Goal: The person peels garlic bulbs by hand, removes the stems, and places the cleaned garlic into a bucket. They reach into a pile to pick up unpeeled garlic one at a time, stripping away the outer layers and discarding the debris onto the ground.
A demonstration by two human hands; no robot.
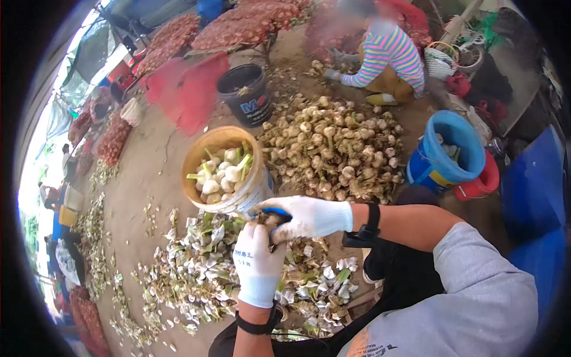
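Note:
My left hand, in a white glove with blue printing, comes up from the bottom of the head view, its fingers closed on a garlic bulb. My right hand, also gloved in white, reaches in from the right and curls round the same bulb. A patch of blue shows at the inside of its fingers; the gloves hide most of the bulb. Just beyond my hands stands a bucket with an orange-brown inside, part filled with clean white garlic bulbs. Peeled skins and stalk scraps lie heaped below my hands.
A large pile of unpeeled garlic lies ahead. Near it stand a black bucket, a blue bucket and a red bucket. A person in a striped top crouches beyond the pile. Full red mesh sacks stand behind.

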